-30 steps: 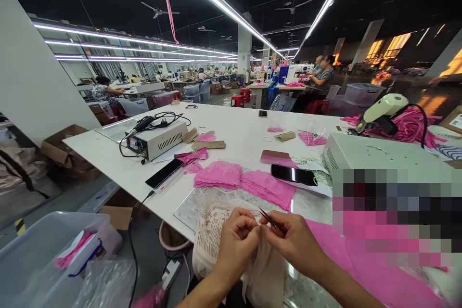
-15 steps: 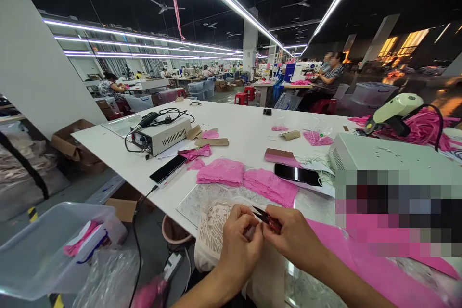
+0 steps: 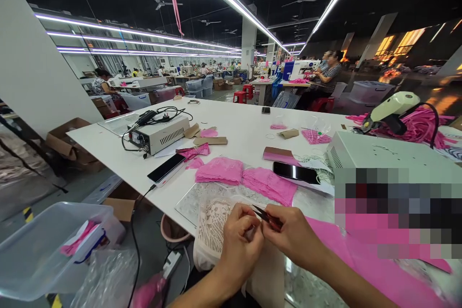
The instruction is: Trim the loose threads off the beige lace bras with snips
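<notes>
A cream lace garment (image 3: 212, 225) lies over the near edge of the table and hangs down below my hands. My left hand (image 3: 241, 238) is closed in a pinch on its upper edge; the exact bit between the fingertips is hidden. In my right hand (image 3: 290, 231) is a pair of small scissors (image 3: 266, 217) with dark pointed blades and reddish handles, the fingers wrapped round it. Its blades point left, close to my left fingertips. Just beyond the hands lie stacked pink lace pieces (image 3: 220, 171) on the table.
A black phone (image 3: 296, 173) and a second phone (image 3: 166, 168) with a cable lie on the white table (image 3: 238, 125). A control box (image 3: 159, 135) stands at left, a pale green machine (image 3: 390, 154) at right. Pink fabric (image 3: 346, 250) spreads by my right forearm. A clear bin (image 3: 43, 255) sits at lower left.
The view has shifted slightly, so the surroundings sit a little further left. Both hands keep nearly the same pose, with the scissors still beside my left fingertips.
</notes>
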`<state>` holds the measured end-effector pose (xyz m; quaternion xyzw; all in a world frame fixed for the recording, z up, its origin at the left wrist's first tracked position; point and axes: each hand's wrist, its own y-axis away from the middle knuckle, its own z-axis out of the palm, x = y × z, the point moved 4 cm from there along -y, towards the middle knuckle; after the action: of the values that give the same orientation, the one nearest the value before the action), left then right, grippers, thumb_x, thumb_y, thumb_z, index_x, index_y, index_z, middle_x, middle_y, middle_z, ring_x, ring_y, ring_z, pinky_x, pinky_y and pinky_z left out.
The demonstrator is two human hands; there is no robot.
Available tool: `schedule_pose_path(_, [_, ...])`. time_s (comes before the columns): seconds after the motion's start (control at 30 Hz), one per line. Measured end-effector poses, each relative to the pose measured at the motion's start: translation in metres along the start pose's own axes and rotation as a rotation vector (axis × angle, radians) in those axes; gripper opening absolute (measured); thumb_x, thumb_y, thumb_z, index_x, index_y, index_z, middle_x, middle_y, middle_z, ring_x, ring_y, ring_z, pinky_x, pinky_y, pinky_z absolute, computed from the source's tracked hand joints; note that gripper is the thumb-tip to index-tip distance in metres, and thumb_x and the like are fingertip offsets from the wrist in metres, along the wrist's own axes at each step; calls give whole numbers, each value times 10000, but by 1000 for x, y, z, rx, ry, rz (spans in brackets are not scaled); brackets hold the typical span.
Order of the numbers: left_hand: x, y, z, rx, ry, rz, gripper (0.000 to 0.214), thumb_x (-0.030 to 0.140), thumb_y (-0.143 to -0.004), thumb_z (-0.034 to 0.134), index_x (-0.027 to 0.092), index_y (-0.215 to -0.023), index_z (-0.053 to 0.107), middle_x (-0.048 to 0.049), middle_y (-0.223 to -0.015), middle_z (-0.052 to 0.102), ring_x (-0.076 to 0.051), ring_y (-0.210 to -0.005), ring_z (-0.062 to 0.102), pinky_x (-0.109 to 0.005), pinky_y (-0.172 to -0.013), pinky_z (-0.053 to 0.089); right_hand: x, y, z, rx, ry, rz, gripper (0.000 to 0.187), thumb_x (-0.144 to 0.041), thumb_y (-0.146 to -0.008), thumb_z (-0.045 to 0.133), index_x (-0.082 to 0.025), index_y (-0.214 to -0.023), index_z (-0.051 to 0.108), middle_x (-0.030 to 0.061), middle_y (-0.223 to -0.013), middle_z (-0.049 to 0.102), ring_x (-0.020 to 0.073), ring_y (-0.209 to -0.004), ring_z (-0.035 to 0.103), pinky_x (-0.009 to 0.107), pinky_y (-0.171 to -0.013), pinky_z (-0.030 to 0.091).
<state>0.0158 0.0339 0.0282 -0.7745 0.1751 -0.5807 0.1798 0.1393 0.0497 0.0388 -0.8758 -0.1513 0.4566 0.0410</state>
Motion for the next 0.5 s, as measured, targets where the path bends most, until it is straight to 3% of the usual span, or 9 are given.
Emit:
schedule_pose_path(0.13, [-2, -3, 1, -21, 35, -34, 176, 44, -685, 522, 148, -561, 591, -27, -704, 512, -137, -674, 501, -223, -578, 382, 4, -2, 4, -3, -110, 88, 214, -173, -626, 476, -221, -514, 301, -77, -505, 274, 96, -495, 257, 239, -462, 194])
schedule_pose_path(0.3, [-11, -6, 1, -83, 197, -202, 149, 57, -626, 528, 149, -525, 589, -19, -694, 512, -132, -661, 482, -222, -576, 364, 16, 0, 10, -34, -285, 180, 132, -216, -631, 479, -202, -527, 399, -68, -512, 342, 93, -496, 298, 226, -461, 250])
schedule_pose_path(0.5, [-19, -6, 3, -96, 347, -363, 129, 88, -613, 556, 149, -507, 597, -15, -691, 509, -128, -661, 469, -223, -587, 363, 26, 0, 10, -54, -396, 232, 190, -261, -679, 537, -191, -538, 431, -71, -514, 343, 88, -488, 296, 225, -459, 247])
